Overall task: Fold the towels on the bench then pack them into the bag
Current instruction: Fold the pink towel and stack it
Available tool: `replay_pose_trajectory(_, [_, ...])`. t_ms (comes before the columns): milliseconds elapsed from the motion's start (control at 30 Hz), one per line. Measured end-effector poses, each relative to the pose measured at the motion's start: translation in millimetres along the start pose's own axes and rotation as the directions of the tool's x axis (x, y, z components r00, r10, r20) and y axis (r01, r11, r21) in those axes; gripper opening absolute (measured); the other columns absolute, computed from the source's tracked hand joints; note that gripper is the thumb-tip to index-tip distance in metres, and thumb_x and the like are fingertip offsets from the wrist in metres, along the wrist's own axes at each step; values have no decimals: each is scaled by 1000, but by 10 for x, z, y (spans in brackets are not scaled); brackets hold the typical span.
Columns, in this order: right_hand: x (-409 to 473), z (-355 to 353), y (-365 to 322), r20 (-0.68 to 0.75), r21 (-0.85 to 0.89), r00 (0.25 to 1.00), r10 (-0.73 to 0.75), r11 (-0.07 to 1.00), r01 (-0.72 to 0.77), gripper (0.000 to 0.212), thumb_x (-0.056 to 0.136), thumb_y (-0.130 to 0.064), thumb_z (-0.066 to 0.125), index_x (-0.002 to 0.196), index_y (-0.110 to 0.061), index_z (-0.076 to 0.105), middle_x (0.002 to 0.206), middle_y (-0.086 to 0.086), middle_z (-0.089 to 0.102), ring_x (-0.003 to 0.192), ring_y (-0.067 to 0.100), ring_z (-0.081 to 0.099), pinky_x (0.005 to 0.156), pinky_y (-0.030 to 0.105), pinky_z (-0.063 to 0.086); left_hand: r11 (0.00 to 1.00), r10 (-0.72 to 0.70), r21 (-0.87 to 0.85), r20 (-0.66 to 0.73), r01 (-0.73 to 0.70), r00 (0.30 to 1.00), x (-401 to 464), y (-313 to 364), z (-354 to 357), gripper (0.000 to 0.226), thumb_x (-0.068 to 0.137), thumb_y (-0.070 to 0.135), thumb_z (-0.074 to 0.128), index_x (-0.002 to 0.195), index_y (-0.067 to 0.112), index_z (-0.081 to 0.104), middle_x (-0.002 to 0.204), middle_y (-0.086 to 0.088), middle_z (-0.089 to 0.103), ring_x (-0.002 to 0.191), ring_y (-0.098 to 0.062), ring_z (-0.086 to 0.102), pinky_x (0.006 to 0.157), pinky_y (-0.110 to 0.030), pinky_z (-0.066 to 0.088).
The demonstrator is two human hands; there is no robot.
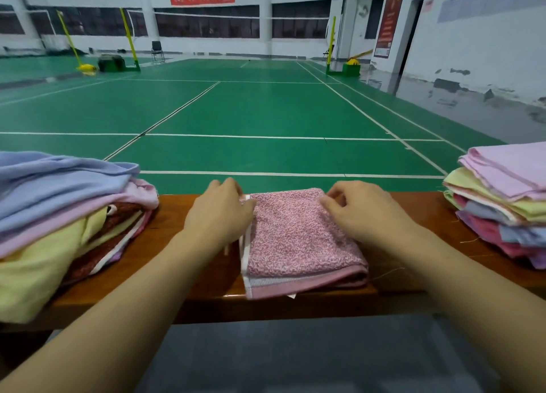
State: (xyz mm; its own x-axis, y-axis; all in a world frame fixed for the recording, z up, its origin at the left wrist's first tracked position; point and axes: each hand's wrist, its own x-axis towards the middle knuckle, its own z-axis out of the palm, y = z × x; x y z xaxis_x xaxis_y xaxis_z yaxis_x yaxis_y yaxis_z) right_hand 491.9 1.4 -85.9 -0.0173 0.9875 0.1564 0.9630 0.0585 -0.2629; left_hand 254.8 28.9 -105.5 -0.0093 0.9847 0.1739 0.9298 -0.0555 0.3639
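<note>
A pink terry towel (pixel 295 239), folded into a rectangle, lies in the middle of the brown wooden bench (pixel 171 224). My left hand (pixel 220 212) pinches its far left corner with curled fingers. My right hand (pixel 363 209) pinches its far right corner the same way. A loose heap of unfolded towels (pixel 59 203) in blue, pink, yellow and dark red sits at the left end of the bench. At the right end rises a pile of folded towels (pixel 508 191) in lilac, yellow, pink and blue. No bag is in view.
Beyond the bench stretches a green badminton court (pixel 266 112) with white lines and net posts. A grey floor (pixel 295 357) lies between me and the bench's front edge. The towel's near end overhangs that edge slightly.
</note>
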Motion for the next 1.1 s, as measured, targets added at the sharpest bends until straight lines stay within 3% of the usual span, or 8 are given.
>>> replay_pose_trajectory(200, [49,95,82,221,-14,963,157,987,-158,66,95,-71,45,67,-12,56,57,1,52,57,23,53,57,32,41,988,-88,143,156,65,984,-38,53,42,63,96,69,43,69,13,54,70,-6,58,65,-21,56,54,-30,38])
replay_pose_trajectory(367, [2,138,-12,173,68,980,98,992,-111,49,98,-58,53,97,-11,66,91,7,70,83,26,65,68,35,46,998,13,52,276,-28,961,-93,282,83,59,97,60,52,60,14,44,59,-3,45,55,-20,44,53,-32,38])
replay_pose_trajectory(467, [-22,125,-24,133,114,986,101,987,-116,52,100,-53,54,136,-16,54,132,5,63,115,26,60,94,37,48,998,58,-51,250,-47,967,-69,264,194,47,100,49,54,72,10,53,64,-5,56,57,-20,52,50,-31,34])
replay_pose_trajectory(533, [-28,110,3,112,140,988,104,983,-119,53,101,-50,53,143,-18,49,139,5,59,122,26,58,95,36,46,985,70,-168,207,-35,976,-59,241,198,42,100,45,55,82,7,59,70,-7,60,63,-24,57,54,-32,36])
replay_pose_trajectory(633, [-32,50,69,66,164,992,104,980,-114,47,102,-47,54,140,-19,51,134,4,62,113,25,60,85,34,43,898,80,-440,166,1,983,-77,319,143,32,101,41,57,93,11,64,76,-3,65,70,-24,61,59,-32,47])
replay_pose_trajectory(800, [-3,-300,396,-37,277,985,171,949,-154,41,101,-42,57,137,-26,44,100,-1,65,92,21,66,77,36,48,597,65,-798,151,83,986,-90,772,214,39,97,46,63,107,8,68,99,-22,73,93,-44,70,89,-62,55])
replay_pose_trajectory(933, [-19,-699,839,-65,449,970,233,875,-180,28,103,-26,57,124,-26,38,81,4,60,54,15,50,51,30,38,420,96,-892,226,167,969,-20,1386,257,20,102,24,59,114,10,67,92,-8,76,74,-21,71,68,-32,55])
replay_pose_trajectory(1100, [-82,-1304,1341,-228,429,935,270,890,-153,17,104,-22,54,112,-21,69,96,-6,66,65,11,52,59,26,38,348,212,-930,198,116,957,145,2255,201,18,104,18,54,118,12,64,103,-8,76,78,-20,72,62,-29,54])
